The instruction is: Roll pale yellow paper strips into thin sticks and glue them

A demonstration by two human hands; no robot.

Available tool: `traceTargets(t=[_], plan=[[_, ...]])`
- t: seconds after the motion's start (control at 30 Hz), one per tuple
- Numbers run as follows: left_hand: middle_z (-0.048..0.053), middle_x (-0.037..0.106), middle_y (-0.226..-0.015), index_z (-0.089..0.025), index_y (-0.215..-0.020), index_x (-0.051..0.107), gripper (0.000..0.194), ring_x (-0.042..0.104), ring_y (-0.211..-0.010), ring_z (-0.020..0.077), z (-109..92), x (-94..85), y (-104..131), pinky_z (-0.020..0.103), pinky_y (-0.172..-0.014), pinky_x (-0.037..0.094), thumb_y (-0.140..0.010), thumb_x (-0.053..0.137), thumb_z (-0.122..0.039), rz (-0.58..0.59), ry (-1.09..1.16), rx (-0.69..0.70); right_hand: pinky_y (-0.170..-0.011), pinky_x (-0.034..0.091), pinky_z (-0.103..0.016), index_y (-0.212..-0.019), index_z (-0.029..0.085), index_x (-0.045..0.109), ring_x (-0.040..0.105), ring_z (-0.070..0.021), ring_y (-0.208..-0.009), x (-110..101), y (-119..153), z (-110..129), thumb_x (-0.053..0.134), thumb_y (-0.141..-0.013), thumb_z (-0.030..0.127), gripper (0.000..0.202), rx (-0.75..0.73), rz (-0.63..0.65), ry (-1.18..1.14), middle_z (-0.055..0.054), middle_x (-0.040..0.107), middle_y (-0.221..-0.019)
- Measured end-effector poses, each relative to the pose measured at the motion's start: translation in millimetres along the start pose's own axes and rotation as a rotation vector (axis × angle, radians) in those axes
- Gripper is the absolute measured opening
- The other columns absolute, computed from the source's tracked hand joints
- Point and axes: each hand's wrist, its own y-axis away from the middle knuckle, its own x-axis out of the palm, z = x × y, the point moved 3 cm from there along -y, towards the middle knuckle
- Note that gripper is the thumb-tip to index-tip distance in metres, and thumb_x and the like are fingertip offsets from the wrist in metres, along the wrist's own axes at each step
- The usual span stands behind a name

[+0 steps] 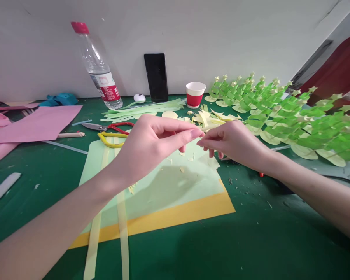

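Both my hands meet at their fingertips over a stack of paper, a pale green sheet [151, 200] on top of a yellow-orange sheet [192, 212]. My left hand [151, 146] is closed in a pinch, thumb against forefinger. Just to its right, my right hand [236, 146] pinches too, its tips almost touching the left ones. Whatever lies between them is too small or hidden to make out. Two pale yellow paper strips [123, 237] run over the stack toward me, and small paper scraps [182, 170] lie on the green sheet.
Red-handled scissors [121, 126] and a yellow handle [105, 140] lie behind my left hand. A bottle [106, 83], a phone [156, 77] and a paper cup [195, 95] stand along the wall. Green paper plants with stars [294, 120] crowd the right; pink paper [43, 122] lies left.
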Motion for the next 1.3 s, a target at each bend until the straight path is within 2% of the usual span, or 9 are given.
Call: traceTargets(t=[0.1, 0.17, 0.27, 0.37, 0.53, 0.63, 0.87, 1.1, 1.3], plan=[[-0.004, 0.057, -0.052, -0.021, -0.072, 0.079, 0.015, 0.038, -0.044, 0.0074, -0.3, 0.3, -0.9, 0.023, -0.041, 0.029, -0.077, 0.064, -0.02, 0.001, -0.014, 0.004, -0.038, 0.022, -0.022, -0.037, 0.015, 0.041, 0.022, -0.0011, -0.035, -3.3, 0.6, 3.6, 0.074, -0.072, 0.022, 0.048, -0.027, -0.075, 0.035, 0.007, 0.034, -0.035], [-0.003, 0.059, -0.055, -0.02, -0.071, 0.078, 0.015, 0.042, -0.047, 0.0077, -0.6, 0.6, -0.9, 0.023, -0.041, 0.031, -0.077, 0.064, -0.018, 0.004, -0.011, 0.007, -0.04, 0.019, -0.024, -0.036, 0.015, 0.04, 0.017, -0.0013, -0.037, -4.8, -0.3, 4.7, 0.073, -0.073, 0.022, 0.05, -0.033, -0.1, 0.049, 0.008, 0.026, -0.034], [-0.003, 0.06, -0.055, -0.022, -0.069, 0.077, 0.016, 0.043, -0.047, 0.0075, -0.5, 0.4, -0.4, 0.022, -0.041, 0.031, -0.077, 0.064, -0.018, 0.013, -0.014, 0.009, -0.041, 0.023, -0.024, -0.047, 0.017, 0.057, 0.027, -0.0021, -0.036, -5.1, -3.4, 3.4, 0.076, -0.069, 0.021, 0.029, -0.032, -0.089, 0.057, 0.007, 0.041, -0.039], [-0.005, 0.056, -0.052, -0.023, -0.071, 0.077, 0.014, 0.036, -0.042, 0.0063, 0.1, -0.4, -0.2, 0.022, -0.038, 0.027, -0.078, 0.065, -0.02, 0.013, -0.023, 0.009, -0.043, 0.028, -0.023, -0.05, 0.016, 0.057, 0.035, -0.0025, -0.039, -4.4, -5.9, 1.4, 0.079, -0.063, 0.017, 0.026, -0.014, -0.065, 0.052, 0.006, 0.052, -0.047], [-0.003, 0.06, -0.055, -0.022, -0.069, 0.077, 0.015, 0.042, -0.046, 0.0076, -0.2, -0.6, -0.9, 0.022, -0.04, 0.03, -0.076, 0.065, -0.019, 0.001, -0.014, -0.005, -0.04, 0.028, -0.022, -0.054, 0.014, 0.06, 0.035, -0.0026, -0.038, -4.0, -4.2, 2.3, 0.071, -0.073, 0.014, 0.022, 0.045, -0.012, 0.001, 0.005, 0.051, -0.046], [-0.003, 0.062, -0.057, -0.021, -0.071, 0.078, 0.014, 0.049, -0.052, 0.0087, -0.4, -0.4, -1.3, 0.021, -0.041, 0.032, -0.076, 0.065, -0.018, 0.003, 0.007, 0.011, -0.04, 0.033, -0.022, -0.059, 0.014, 0.065, 0.043, -0.0043, -0.038, -4.3, -2.0, 2.7, 0.068, -0.077, 0.015, 0.019, 0.07, 0.035, -0.037, 0.003, 0.055, -0.048], [-0.006, 0.061, -0.056, -0.022, -0.068, 0.076, 0.015, 0.048, -0.052, 0.0053, 2.8, -0.8, -1.3, 0.018, -0.039, 0.031, -0.078, 0.066, -0.016, 0.015, 0.036, 0.024, -0.052, 0.047, -0.02, -0.072, 0.013, 0.067, 0.058, -0.007, -0.05, -2.0, -4.0, -1.3, 0.057, -0.085, 0.011, 0.016, 0.1, 0.12, -0.081, 0.001, 0.062, -0.058], [-0.006, 0.066, -0.061, -0.022, -0.068, 0.076, 0.016, 0.052, -0.054, 0.0051, 1.9, -0.9, -0.9, 0.016, -0.044, 0.038, -0.077, 0.065, -0.015, 0.016, 0.041, 0.025, -0.047, 0.042, -0.019, -0.071, 0.013, 0.065, 0.06, -0.0072, -0.05, -4.7, -4.8, 0.4, 0.057, -0.084, 0.011, 0.016, 0.092, 0.116, -0.082, 0.003, 0.061, -0.059], [-0.004, 0.065, -0.061, -0.021, -0.068, 0.075, 0.015, 0.053, -0.054, 0.0074, 0.3, -0.6, -0.5, 0.019, -0.046, 0.039, -0.077, 0.064, -0.016, 0.006, 0.015, 0.039, -0.051, 0.047, -0.022, -0.074, 0.013, 0.066, 0.061, -0.0085, -0.049, -5.9, -3.2, -0.9, 0.059, -0.081, 0.011, 0.01, 0.064, 0.099, -0.11, 0.0, 0.067, -0.068]])
